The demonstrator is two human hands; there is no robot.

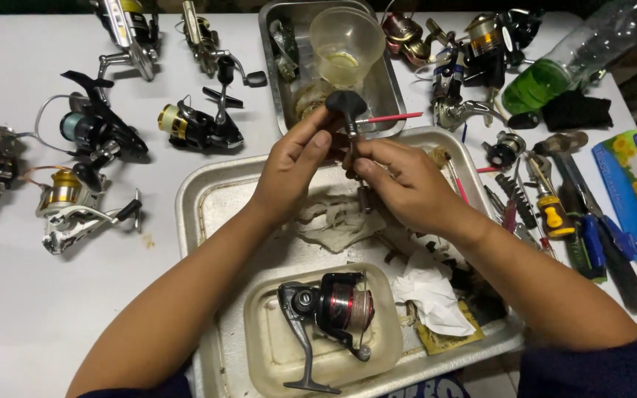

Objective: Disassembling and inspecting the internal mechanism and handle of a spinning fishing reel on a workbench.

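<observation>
Both hands meet above the far end of the big metal tray [208,199] on the white worktop [16,309]. The left hand [293,166] and right hand [399,184] have their grips clenched on a black reel handle [346,110], its knob sticking up between the fingertips. Nearer than the hands, inside that tray, a red-and-black fishing reel [337,306] lies in a shallow plastic tub [267,346], with crumpled white tissue [433,291] just beside it. Beyond the tray stands a clear plastic cup [348,40].
</observation>
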